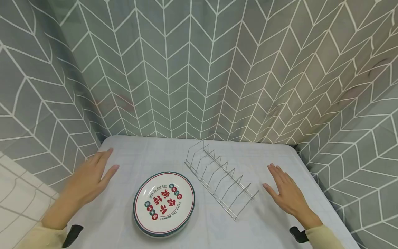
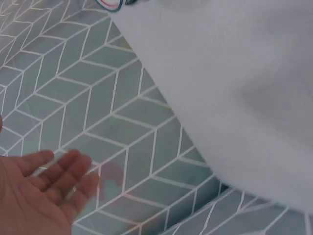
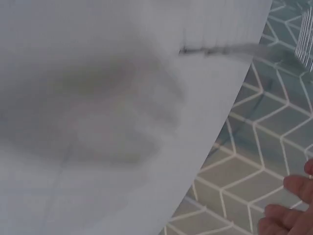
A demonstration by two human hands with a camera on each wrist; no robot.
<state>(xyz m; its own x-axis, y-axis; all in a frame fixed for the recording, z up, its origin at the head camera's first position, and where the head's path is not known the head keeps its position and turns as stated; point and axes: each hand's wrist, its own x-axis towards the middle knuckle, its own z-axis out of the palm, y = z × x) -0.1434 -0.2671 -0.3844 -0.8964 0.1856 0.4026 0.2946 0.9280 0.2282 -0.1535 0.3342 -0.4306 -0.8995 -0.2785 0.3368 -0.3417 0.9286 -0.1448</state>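
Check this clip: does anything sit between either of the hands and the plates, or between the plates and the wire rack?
Nothing visible: bare tabletop separates left hand and right hand from the plates, and plates from rack.

Two hands over the desk (image 1: pixel 130 152): left hand (image 1: pixel 85 181) and right hand (image 1: pixel 287 193), both flat with straight fingers, holding nothing. One desk, under a pale cloth. One wire dish rack (image 1: pixel 219 176), bare, with roughly nine or ten upright dividers; exact count hard to tell at the far end. One printed plate (image 1: pixel 164 203) on top, red and green lettering; second rim showing beneath its near edge, so seemingly two plates stacked. One chevron-patterned curtain (image 1: pixel 199 69) wrapped around three sides.
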